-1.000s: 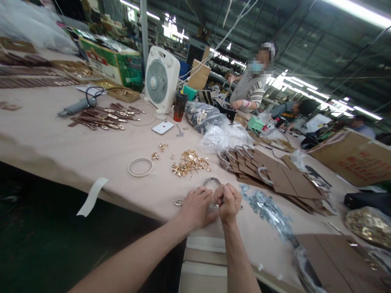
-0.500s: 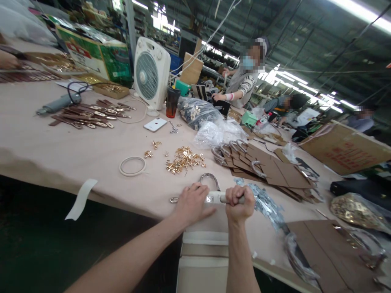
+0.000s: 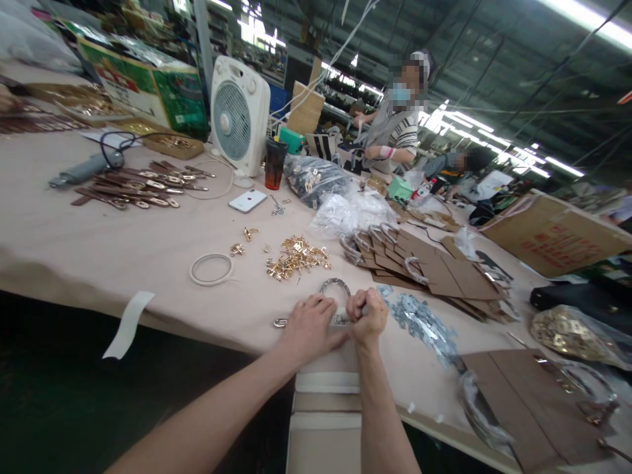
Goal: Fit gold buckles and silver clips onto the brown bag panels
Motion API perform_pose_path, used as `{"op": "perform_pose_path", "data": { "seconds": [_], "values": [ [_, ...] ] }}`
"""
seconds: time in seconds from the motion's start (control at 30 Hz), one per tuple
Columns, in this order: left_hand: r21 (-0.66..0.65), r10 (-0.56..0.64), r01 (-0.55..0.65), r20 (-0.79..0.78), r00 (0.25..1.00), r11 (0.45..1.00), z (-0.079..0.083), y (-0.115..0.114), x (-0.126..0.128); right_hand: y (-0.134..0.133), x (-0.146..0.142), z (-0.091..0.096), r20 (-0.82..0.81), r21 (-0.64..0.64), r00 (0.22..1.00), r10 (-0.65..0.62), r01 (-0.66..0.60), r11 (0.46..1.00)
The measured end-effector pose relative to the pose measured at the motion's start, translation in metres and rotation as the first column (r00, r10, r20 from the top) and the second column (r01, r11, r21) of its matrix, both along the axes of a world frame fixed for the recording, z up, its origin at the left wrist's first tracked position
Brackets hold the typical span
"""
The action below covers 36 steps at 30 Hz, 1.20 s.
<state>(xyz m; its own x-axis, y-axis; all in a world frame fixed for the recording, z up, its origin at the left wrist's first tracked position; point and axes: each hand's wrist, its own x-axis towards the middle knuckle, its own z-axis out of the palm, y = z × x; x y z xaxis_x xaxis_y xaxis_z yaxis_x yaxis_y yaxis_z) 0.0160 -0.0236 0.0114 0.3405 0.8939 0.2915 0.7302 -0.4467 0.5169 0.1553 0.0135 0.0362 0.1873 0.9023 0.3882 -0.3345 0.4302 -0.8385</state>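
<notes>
My left hand (image 3: 307, 324) lies on the table edge with fingers pressed down on a small metal piece (image 3: 340, 319) beside a white strap. My right hand (image 3: 367, 316) is closed in a fist right against it, gripping a tool handle that is almost hidden inside the fist. A curved silver handle ring (image 3: 335, 286) lies just behind both hands. A small silver clip (image 3: 280, 322) sits left of my left hand. A heap of gold fittings (image 3: 296, 258) lies further back.
Silvery metal plates (image 3: 419, 320) spread to the right, brown card pieces (image 3: 434, 266) behind them. A tape ring (image 3: 212, 269), phone (image 3: 247, 200), cup (image 3: 274, 164) and fan (image 3: 239, 115) stand further back. A person in a striped top (image 3: 397, 128) works at the far side.
My right hand, which had slid right along a pale handle, has come back against my left hand. The camera view has drifted slightly.
</notes>
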Motion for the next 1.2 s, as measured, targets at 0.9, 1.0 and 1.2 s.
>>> {"op": "perform_pose_path", "data": {
  "seconds": [0.9,1.0,1.2],
  "values": [
    [-0.042,-0.056,0.065,0.185,0.981,0.997,-0.008,-0.005,-0.072,-0.054,0.015,0.029,-0.171,0.049,0.974,-0.148,0.159,0.986],
    [-0.046,-0.087,0.100,0.228,0.970,0.994,-0.014,-0.004,-0.078,-0.051,-0.018,0.019,-0.125,0.035,0.989,-0.074,0.079,0.996],
    [-0.032,-0.055,0.065,0.240,0.969,0.997,-0.016,-0.006,-0.071,-0.044,-0.053,-0.006,-0.090,0.021,0.995,-0.047,0.049,0.999]
  ]
}}
